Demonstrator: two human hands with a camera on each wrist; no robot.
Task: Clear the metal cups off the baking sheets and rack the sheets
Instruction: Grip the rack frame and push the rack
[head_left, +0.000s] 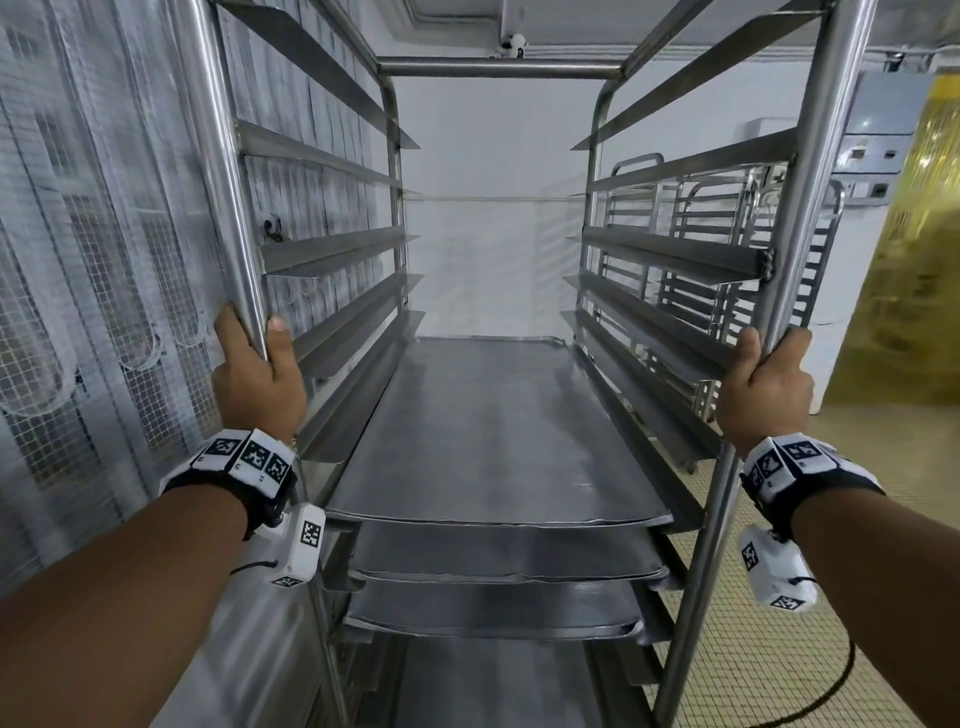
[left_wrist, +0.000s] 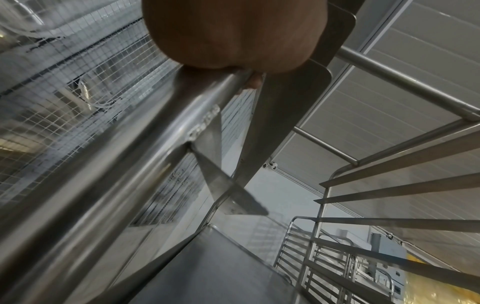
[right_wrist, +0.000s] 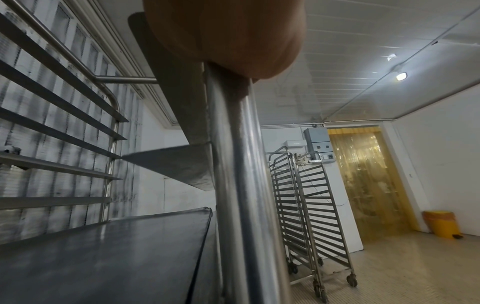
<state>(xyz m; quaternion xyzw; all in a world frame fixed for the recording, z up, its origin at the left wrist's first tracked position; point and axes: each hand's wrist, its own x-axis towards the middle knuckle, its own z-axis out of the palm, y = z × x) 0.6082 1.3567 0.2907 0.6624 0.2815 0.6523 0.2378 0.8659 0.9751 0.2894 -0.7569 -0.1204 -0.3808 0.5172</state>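
Observation:
A tall steel tray rack (head_left: 498, 68) stands in front of me. Three bare baking sheets lie in its lower runners, the top sheet (head_left: 493, 431) above a second sheet (head_left: 498, 556) and a third sheet (head_left: 488, 616). No metal cups are in view. My left hand (head_left: 254, 374) grips the rack's front left post (head_left: 218, 171). My right hand (head_left: 766, 387) grips the front right post (head_left: 810, 208). In the left wrist view the left hand (left_wrist: 233, 35) wraps that post (left_wrist: 130, 164). The right wrist view shows the right hand (right_wrist: 226, 35) on its post (right_wrist: 241, 185) beside the top sheet (right_wrist: 103, 257).
A mesh-covered wall (head_left: 78, 260) runs close along the rack's left side. Two empty wheeled racks (right_wrist: 311, 216) stand against the back wall to the right. A yellow strip curtain (right_wrist: 369, 181) covers a doorway, with a yellow bin (right_wrist: 441, 224) beside it. The floor (head_left: 779, 649) is tiled.

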